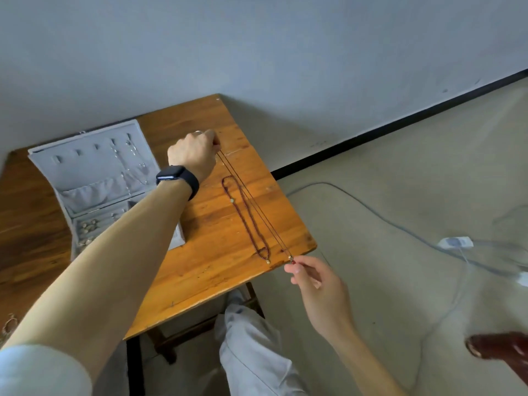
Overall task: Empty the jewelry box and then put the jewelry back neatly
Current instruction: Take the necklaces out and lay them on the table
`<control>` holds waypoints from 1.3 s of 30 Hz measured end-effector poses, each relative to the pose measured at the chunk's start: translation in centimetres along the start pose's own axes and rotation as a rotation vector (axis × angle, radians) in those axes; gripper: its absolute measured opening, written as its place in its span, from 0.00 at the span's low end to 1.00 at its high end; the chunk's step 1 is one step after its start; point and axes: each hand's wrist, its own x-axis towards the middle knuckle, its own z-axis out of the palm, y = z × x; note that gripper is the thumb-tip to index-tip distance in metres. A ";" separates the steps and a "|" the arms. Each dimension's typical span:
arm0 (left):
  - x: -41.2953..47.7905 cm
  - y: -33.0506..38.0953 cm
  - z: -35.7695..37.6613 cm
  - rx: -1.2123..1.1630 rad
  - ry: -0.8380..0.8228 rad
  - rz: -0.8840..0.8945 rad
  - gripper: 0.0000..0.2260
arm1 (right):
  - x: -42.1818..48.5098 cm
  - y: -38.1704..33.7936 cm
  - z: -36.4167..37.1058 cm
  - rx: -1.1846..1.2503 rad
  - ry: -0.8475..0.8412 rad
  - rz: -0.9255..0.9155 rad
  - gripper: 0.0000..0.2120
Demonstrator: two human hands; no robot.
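Left hand (193, 152) and right hand (317, 284) pinch the cord necklace's (275, 238) ends, holding it taut. Likely to lay it down untangled.

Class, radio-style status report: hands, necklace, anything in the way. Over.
Left hand pinches thin necklace at far end, right hand at pendant end. Stretched straight over the table. Beaded necklace lies close alongside.

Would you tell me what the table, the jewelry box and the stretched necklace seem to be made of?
The table: varnished wood, with visible grain and a slight sheen. The jewelry box: probably grey velvet or suede-like fabric, matte and soft-looking. The stretched necklace: apparently thin dark-red cord, ending in a gold-coloured bead.
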 end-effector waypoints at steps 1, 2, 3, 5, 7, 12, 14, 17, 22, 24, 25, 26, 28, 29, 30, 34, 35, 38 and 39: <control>0.8 0.3 0.8 -0.009 0.000 0.001 0.06 | 0.5 -0.1 0.1 -0.026 0.007 -0.002 0.06; 1.6 0.6 1.6 -0.017 -0.005 0.001 0.06 | 0.9 -0.1 0.2 -0.057 0.022 -0.012 0.05; 2.3 0.8 2.4 -0.021 -0.015 0.003 0.07 | 1.2 -0.1 0.3 -0.099 0.043 -0.029 0.04; 3.4 1.1 3.9 -0.026 -0.040 0.012 0.07 | 1.9 0.0 0.7 -0.198 0.092 -0.069 0.02; 4.2 1.3 5.4 -0.044 -0.063 0.007 0.07 | 2.5 0.2 1.3 -0.281 0.136 -0.095 0.03; 5.2 1.1 8.0 -0.078 -0.136 -0.028 0.08 | 4.0 1.1 2.7 -0.455 0.248 -0.202 0.07; 5.2 0.9 8.7 -0.088 -0.157 -0.027 0.09 | 4.2 1.7 2.8 -0.490 0.288 -0.269 0.09; 4.9 0.8 9.3 -0.143 -0.146 -0.048 0.10 | 4.2 2.6 2.9 -0.495 0.319 -0.341 0.11; 4.4 0.9 9.2 -0.160 -0.153 -0.062 0.12 | 4.3 3.4 3.2 -0.508 0.349 -0.384 0.11; 4.3 0.9 8.8 -0.146 -0.169 -0.060 0.13 | 4.2 3.5 3.1 -0.508 0.346 -0.384 0.12; 4.3 1.0 8.7 -0.141 -0.183 -0.059 0.13 | 4.2 3.5 3.1 -0.508 0.338 -0.379 0.13; 4.2 1.0 8.5 -0.143 -0.199 -0.060 0.13 | 4.2 3.5 3.0 -0.506 0.329 -0.371 0.13; 3.8 1.0 7.8 -0.171 -0.226 -0.066 0.14 | 4.2 3.4 2.8 -0.482 0.306 -0.344 0.14; 3.4 1.0 7.3 -0.188 -0.236 -0.069 0.14 | 4.1 3.3 2.7 -0.463 0.292 -0.328 0.14; 3.0 1.0 6.8 -0.199 -0.241 -0.069 0.14 | 4.0 3.2 2.5 -0.442 0.279 -0.321 0.14; 0.1 0.4 4.1 -0.206 -0.237 -0.039 0.14 | 3.7 2.3 1.3 -0.389 0.246 -0.370 0.11; -0.8 0.2 3.4 -0.218 -0.236 -0.038 0.14 | 3.6 1.9 1.1 -0.397 0.239 -0.402 0.11; -4.3 -0.6 1.4 -0.238 -0.220 -0.048 0.15 | 3.7 0.4 0.9 -0.451 0.216 -0.506 0.11; -5.6 -0.8 0.8 -0.238 -0.209 -0.057 0.15 | 3.7 -0.1 1.0 -0.475 0.194 -0.534 0.12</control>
